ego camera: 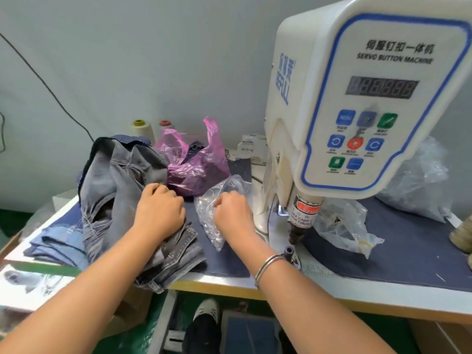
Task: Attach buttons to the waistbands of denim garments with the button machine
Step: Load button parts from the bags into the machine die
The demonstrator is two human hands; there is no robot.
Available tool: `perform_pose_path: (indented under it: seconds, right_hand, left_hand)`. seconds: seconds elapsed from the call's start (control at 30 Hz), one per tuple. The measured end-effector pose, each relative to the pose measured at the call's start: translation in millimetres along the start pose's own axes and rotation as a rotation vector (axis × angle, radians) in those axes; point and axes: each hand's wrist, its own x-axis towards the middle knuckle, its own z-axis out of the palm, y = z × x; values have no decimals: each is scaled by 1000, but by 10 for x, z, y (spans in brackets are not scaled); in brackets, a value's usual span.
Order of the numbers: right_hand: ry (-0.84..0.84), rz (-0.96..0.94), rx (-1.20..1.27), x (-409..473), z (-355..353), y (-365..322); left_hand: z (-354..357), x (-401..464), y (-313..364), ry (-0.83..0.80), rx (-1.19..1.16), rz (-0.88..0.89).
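Grey wall behind a cloth-covered bench [398,256] with a white button machine [357,98] at the right.

Left hand [159,213] rests on a heap of grey denim garments [122,190] at the bench's left side, its fingers curled into the cloth — gripping it, as far as shows. Right hand [233,213] sits on a clear plastic bag [212,210] just beside the machine's base, fingers bent and pinching the film. A pink plastic bag [196,159] lies behind both hands; a metal bangle [268,267] circles the right wrist.
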Motion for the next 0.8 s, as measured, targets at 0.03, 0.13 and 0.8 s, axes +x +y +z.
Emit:
perform_pose_path:
  seconds: [0.03,0.13,0.8]
  right_hand:
    - [-32,21,-94,22,-29,55]
    - [-113,75,-234,78,-40,144]
    - [-97,91,-325,193,109,266]
  left_hand:
    - [54,-53,37,4,11,27]
    - [116,-78,95,73,-13,39]
    - [135,-59,140,3,24,-22]
